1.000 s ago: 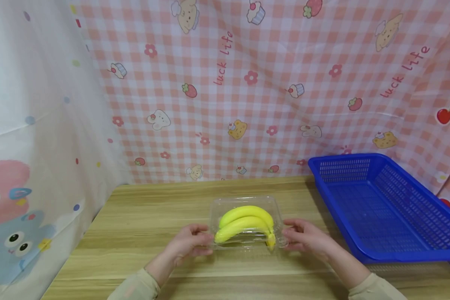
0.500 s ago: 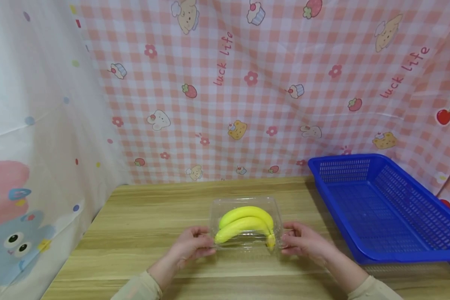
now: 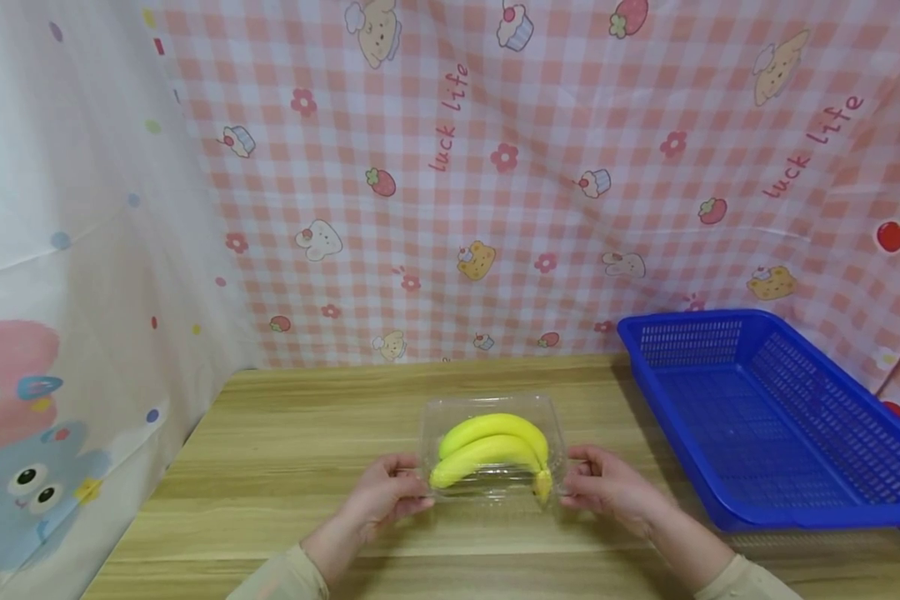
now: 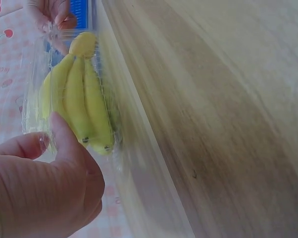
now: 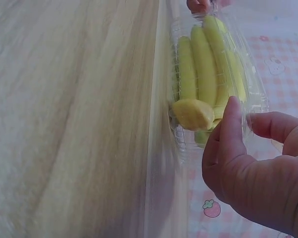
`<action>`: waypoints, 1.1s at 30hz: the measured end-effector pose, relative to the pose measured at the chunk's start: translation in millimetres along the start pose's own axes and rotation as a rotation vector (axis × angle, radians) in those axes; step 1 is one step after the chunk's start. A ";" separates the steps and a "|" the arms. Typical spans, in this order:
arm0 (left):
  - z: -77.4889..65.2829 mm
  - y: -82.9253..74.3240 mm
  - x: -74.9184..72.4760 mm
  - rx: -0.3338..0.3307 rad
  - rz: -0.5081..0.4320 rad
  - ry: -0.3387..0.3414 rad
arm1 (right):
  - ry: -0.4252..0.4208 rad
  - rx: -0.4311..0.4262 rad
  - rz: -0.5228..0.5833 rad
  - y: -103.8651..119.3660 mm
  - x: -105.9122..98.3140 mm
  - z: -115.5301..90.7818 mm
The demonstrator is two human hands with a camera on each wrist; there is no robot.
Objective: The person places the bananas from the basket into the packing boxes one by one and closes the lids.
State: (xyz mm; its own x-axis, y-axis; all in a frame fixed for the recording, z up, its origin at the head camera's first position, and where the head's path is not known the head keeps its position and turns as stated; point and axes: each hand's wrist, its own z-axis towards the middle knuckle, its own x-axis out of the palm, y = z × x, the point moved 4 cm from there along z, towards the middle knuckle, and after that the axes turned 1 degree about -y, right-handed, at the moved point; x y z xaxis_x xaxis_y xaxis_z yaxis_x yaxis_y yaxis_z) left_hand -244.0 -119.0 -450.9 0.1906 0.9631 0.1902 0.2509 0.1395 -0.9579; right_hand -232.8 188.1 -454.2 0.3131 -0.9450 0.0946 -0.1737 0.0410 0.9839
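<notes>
A bunch of yellow bananas lies inside a clear plastic clamshell box on the table in front of me. My left hand pinches the box's left side near its front corner. On the opposite side, my right hand pinches the edge the same way. In the left wrist view, the left thumb and index finger meet at the box's rim beside the banana tips. The right wrist view has the right thumb and finger at the rim close to the banana stem. The lid appears closed over the fruit.
A blue plastic basket with mesh walls stands at the right of the wooden table. Behind the table hangs a pink checked cloth, and a white patterned cloth hangs on the left.
Both hands have drawn slightly inward along the box's sides, and the right fingers have closed onto its edge. The box and bananas have stayed almost in place.
</notes>
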 end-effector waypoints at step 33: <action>-0.6 0.0 -1.5 -0.030 0.057 -0.024 | -0.065 -0.072 -0.203 4.9 -6.0 0.2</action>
State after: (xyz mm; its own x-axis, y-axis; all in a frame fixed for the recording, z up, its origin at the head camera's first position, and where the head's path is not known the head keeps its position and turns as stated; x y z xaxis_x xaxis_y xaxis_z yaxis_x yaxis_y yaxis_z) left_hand -243.7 -120.6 -451.0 0.1829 0.9745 0.1302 0.2691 0.0778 -0.9600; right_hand -235.7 194.0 -449.9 0.2740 -0.9549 -0.1146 -0.0455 -0.1319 0.9902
